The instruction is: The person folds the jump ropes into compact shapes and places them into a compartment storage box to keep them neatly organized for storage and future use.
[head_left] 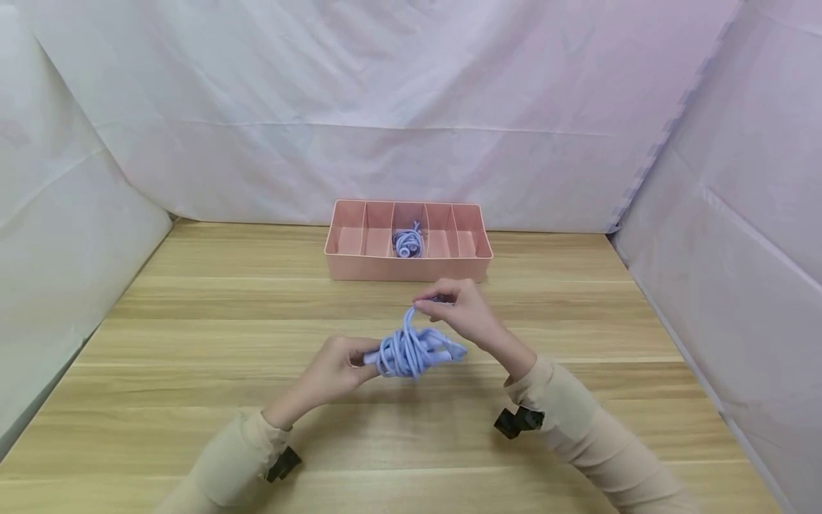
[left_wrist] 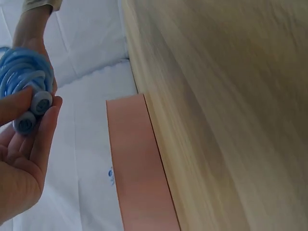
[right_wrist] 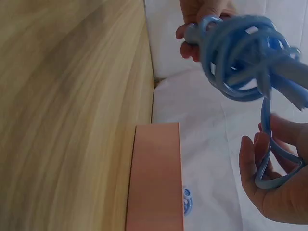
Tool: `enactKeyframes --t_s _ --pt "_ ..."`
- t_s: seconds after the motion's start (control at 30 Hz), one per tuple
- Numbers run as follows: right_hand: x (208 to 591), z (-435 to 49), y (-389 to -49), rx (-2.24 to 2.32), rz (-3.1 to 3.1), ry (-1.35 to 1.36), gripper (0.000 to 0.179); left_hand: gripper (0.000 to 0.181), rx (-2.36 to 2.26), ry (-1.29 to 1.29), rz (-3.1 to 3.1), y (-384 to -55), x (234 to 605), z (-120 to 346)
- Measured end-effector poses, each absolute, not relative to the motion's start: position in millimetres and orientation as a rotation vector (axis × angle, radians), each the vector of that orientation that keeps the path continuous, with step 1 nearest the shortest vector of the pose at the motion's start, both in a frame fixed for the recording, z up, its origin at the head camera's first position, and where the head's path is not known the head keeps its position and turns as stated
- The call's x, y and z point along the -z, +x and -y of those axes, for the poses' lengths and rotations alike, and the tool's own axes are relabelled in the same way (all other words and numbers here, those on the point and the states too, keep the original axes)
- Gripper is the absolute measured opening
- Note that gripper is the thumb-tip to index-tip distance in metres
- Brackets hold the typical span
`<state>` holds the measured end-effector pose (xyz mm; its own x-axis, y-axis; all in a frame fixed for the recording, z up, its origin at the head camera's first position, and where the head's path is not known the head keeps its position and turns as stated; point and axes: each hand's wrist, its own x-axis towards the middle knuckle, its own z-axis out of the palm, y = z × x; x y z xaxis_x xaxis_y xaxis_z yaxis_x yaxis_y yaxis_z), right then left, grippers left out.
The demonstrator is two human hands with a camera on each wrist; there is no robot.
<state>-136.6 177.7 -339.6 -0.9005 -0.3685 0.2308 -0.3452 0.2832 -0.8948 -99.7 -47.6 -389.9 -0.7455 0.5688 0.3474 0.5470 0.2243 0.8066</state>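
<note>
A light-blue jump rope (head_left: 411,353) is held up over the table, its cord wound in several turns around its two handles. My left hand (head_left: 343,368) grips the handles at one end, and their round end caps (left_wrist: 41,102) face the left wrist camera. Up and to the right of the bundle, my right hand (head_left: 464,310) pinches a length of the cord (right_wrist: 265,122) that rises from the windings. A small loop of that cord hangs in the right palm in the right wrist view.
Behind the hands stands a pink divided box (head_left: 411,269) with several compartments. A second coiled blue rope (head_left: 408,243) lies in its middle compartment. White cloth (head_left: 411,164) hangs behind and at both sides of the wooden table (head_left: 225,321).
</note>
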Motion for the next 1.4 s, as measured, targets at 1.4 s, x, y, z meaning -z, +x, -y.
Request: enactKeyframes --t_s 1.4 --pt "355 -184 -130 2.059 -2.184 -1.012 0.019 0.036 -2.15 0.261 -1.297 -92 391 49"
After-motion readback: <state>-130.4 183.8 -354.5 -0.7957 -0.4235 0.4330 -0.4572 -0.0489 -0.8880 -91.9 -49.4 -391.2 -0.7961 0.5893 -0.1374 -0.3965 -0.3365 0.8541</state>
